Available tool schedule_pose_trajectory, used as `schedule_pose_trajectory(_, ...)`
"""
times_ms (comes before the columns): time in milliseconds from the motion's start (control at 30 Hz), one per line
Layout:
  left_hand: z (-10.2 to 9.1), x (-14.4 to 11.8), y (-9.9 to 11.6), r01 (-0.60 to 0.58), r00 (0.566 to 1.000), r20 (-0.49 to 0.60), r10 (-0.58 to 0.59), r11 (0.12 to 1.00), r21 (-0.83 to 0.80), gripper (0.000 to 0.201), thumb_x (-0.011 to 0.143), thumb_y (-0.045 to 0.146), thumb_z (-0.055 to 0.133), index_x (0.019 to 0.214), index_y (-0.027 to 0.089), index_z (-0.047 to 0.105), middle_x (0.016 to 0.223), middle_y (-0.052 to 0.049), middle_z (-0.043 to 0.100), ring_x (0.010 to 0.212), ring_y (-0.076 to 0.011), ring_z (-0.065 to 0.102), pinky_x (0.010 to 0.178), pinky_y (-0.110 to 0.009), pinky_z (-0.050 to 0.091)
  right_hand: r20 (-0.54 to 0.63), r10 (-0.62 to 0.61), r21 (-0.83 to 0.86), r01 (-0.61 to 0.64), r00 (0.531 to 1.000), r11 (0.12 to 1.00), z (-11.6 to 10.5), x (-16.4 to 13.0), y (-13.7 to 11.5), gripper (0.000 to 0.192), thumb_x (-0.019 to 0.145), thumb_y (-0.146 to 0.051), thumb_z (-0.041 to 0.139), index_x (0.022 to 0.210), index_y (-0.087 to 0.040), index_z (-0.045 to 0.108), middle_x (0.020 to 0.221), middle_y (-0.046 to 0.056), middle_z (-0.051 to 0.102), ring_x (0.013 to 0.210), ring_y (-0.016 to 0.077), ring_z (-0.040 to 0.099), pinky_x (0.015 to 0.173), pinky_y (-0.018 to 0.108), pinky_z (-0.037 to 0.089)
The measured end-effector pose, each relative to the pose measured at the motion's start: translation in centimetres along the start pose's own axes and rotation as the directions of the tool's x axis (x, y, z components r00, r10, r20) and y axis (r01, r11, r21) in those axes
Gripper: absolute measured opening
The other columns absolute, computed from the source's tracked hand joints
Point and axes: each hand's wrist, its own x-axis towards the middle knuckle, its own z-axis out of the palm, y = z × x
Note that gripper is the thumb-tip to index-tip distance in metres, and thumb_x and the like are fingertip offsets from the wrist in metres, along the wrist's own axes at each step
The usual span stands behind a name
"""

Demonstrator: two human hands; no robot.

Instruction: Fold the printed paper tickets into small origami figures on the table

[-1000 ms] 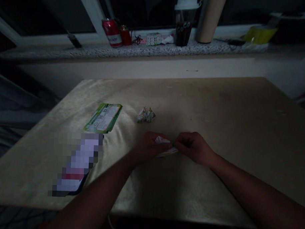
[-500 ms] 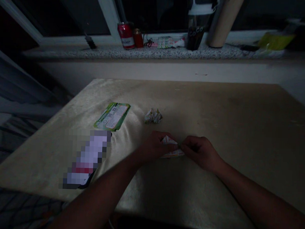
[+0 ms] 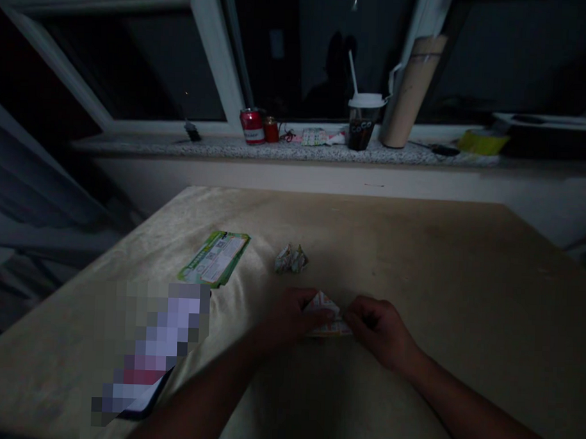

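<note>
We find the left hand (image 3: 289,318) and right hand (image 3: 378,328) both pinching a small folded paper (image 3: 325,313) near the desk's (image 3: 440,263) front edge, centre. We judge firm, aligned creases advisable. A crumpled paper (image 3: 291,259) lies behind.

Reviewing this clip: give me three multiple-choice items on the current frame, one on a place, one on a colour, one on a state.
1. Where is the crumpled paper?
A. on the table beyond the hands
B. on the windowsill
C. on the floor

2. What colour borders the card?
A. blue
B. green
C. orange

3. How is the folded paper held?
A. lying untouched
B. by one hand alone
C. pinched by both hands

A: it lies on the table.
B: green edge shows.
C: left hand and right hand both grip it.
</note>
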Motion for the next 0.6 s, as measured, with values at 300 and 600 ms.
schedule_pose_trajectory(300, -0.4, 0.6, -1.1, -0.084, 0.995, -0.049, 0.088, 0.994, 0.067, 0.049, 0.076, 0.060, 0.070, 0.084, 0.011, 0.066, 0.072, -0.001, 0.062, 0.063, -0.0121, 0.054, 0.056, -0.021, 0.040, -0.014, -0.012, -0.024, 0.012, 1.000, 1.000, 0.2, 0.3, 0.4, 0.033, 0.089, -0.034, 0.052, 0.061, -0.020, 0.042, 0.058, -0.005, 0.036, 0.055, 0.0110, 0.034, 0.050, 0.024, 0.029)
schedule_pose_trajectory(600, -0.2, 0.6, -1.0, -0.124, 0.982, -0.132, 0.132, 0.990, 0.067, 0.048, 0.077, 0.059, 0.068, 0.079, 0.011, 0.065, 0.071, -0.002, 0.060, 0.064, -0.0121, 0.052, 0.056, -0.021, 0.039, -0.022, -0.006, -0.019, 0.006, 1.000, 1.000, 0.5, 0.3, 0.8, 0.032, 0.090, -0.035, 0.050, 0.063, -0.020, 0.043, 0.060, -0.005, 0.035, 0.057, 0.0112, 0.033, 0.052, 0.025, 0.028)
